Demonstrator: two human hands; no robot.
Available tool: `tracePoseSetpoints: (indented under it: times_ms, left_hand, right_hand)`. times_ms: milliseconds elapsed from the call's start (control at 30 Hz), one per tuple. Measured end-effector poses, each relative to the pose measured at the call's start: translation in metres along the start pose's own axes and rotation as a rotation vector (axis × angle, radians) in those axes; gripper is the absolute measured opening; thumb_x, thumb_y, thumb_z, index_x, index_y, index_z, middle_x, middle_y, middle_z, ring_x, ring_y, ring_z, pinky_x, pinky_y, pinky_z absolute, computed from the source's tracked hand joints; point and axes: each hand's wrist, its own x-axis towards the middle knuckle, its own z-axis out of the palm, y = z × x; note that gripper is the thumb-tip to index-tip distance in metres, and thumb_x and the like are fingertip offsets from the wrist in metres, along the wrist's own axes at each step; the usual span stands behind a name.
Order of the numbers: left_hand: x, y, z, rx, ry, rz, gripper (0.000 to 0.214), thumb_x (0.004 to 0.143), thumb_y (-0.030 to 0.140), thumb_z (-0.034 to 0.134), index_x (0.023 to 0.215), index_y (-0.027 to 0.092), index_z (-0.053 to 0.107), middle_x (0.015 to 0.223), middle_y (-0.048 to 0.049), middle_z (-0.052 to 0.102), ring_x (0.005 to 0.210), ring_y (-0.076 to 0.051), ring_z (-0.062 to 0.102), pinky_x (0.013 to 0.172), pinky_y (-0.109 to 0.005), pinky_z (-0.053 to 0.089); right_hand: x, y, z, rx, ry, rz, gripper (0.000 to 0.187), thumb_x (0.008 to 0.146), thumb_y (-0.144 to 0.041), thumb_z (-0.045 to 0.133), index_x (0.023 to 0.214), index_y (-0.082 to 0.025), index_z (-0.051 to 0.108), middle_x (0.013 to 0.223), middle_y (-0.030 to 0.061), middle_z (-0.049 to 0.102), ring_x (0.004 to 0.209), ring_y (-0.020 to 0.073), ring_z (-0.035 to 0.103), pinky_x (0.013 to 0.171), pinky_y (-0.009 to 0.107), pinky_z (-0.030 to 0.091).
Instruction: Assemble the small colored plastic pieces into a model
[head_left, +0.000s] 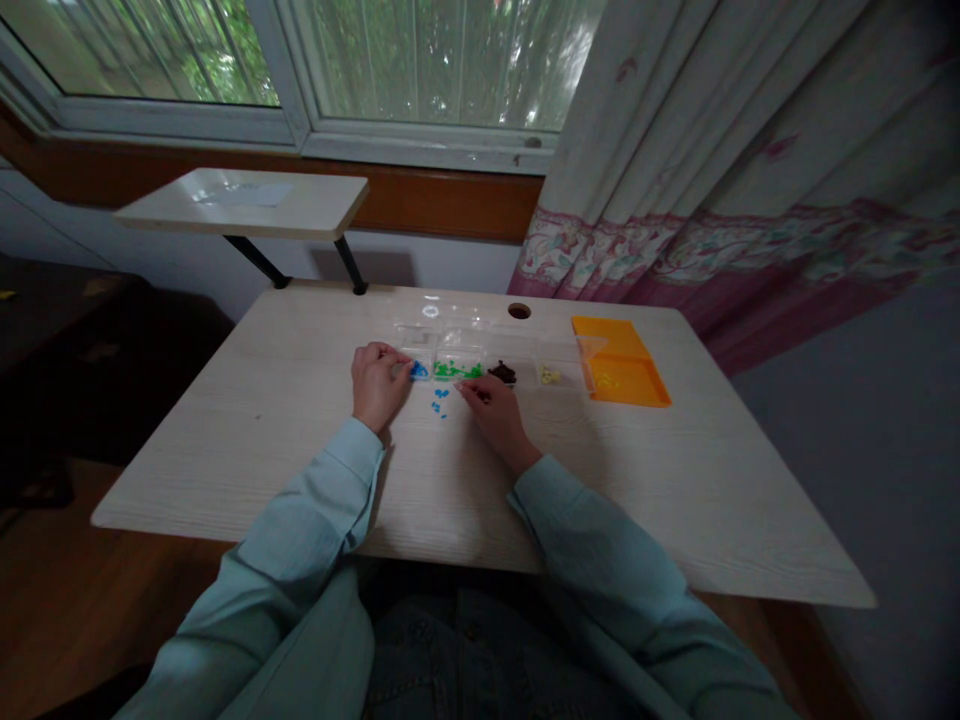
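Reaching forward over the pale table (225, 440) with both forearms, slanting inward toward the clear box (529, 374) in front of the body. Angling the left hand (379, 387) slightly rightward, back facing up, curling its fingers in at the box's left end, beside the blue pieces (418, 371) in that compartment; not showing whether gripping any. Pointing the right hand (495, 408) up and leftward, folding its fingers just in front of the dark pieces (501, 374), bringing thumb and forefinger together near the green pieces (459, 371); being too small to tell whether pinching anything. Framing several loose blue pieces (442, 393) on the table between both hands.
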Motion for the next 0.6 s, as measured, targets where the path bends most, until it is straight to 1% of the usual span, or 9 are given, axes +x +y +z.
tracePoseSetpoints:
  times_ms: [67,133,267,367,467,600]
  left_hand:
    - [0.000,-0.001,0.001,0.006,-0.005,-0.003,0.015,0.083,0.035,0.064,0.083,0.022,0.073,0.091,-0.0073,0.058,0.093,-0.025,0.049,0.082,-0.043,0.042]
    - [0.000,-0.001,0.001,0.007,-0.009,-0.005,0.015,0.083,0.035,0.064,0.082,0.022,0.073,0.090,-0.0071,0.058,0.093,-0.025,0.050,0.082,-0.043,0.042]
    - [0.000,0.001,0.000,0.001,-0.020,-0.022,0.015,0.083,0.034,0.064,0.080,0.022,0.072,0.091,-0.0072,0.058,0.093,-0.025,0.050,0.083,-0.043,0.042]
    - [0.000,0.001,-0.001,-0.002,-0.045,-0.050,0.018,0.085,0.035,0.062,0.081,0.021,0.072,0.093,-0.0080,0.058,0.095,-0.025,0.050,0.085,-0.044,0.041]
    - [0.000,0.001,-0.001,-0.005,-0.054,-0.054,0.020,0.086,0.036,0.060,0.082,0.020,0.073,0.094,-0.0083,0.058,0.095,-0.026,0.050,0.086,-0.045,0.040]
    - [-0.001,0.000,-0.001,-0.003,-0.024,-0.024,0.019,0.086,0.035,0.061,0.082,0.021,0.072,0.092,-0.0076,0.058,0.093,-0.025,0.050,0.084,-0.043,0.041]
  right_hand:
    - [0.000,0.001,-0.001,-0.183,-0.033,-0.089,0.017,0.083,-0.035,0.063,0.082,-0.022,0.073,0.082,0.0039,0.063,0.073,0.0157,0.054,0.071,0.029,0.043]
    - [-0.001,0.000,-0.001,-0.324,-0.092,-0.092,0.017,0.086,-0.032,0.060,0.089,-0.022,0.073,0.090,0.0049,0.063,0.077,0.0159,0.056,0.074,0.029,0.043]
    - [-0.005,-0.007,0.001,-0.537,-0.153,-0.089,0.024,0.089,-0.032,0.058,0.106,-0.024,0.071,0.099,0.0060,0.064,0.082,0.0168,0.058,0.073,0.028,0.043]
    - [-0.005,-0.012,0.003,-0.649,-0.184,-0.106,0.029,0.090,-0.032,0.057,0.116,-0.025,0.069,0.103,0.0072,0.063,0.083,0.0176,0.059,0.071,0.028,0.042]
    - [-0.005,-0.014,0.004,-0.723,-0.204,-0.113,0.030,0.092,-0.032,0.054,0.118,-0.027,0.068,0.102,0.0074,0.062,0.082,0.0178,0.059,0.069,0.027,0.041]
    - [-0.005,-0.015,0.005,-0.740,-0.217,-0.126,0.026,0.093,-0.031,0.053,0.112,-0.028,0.071,0.099,0.0066,0.061,0.082,0.0181,0.059,0.068,0.028,0.040]
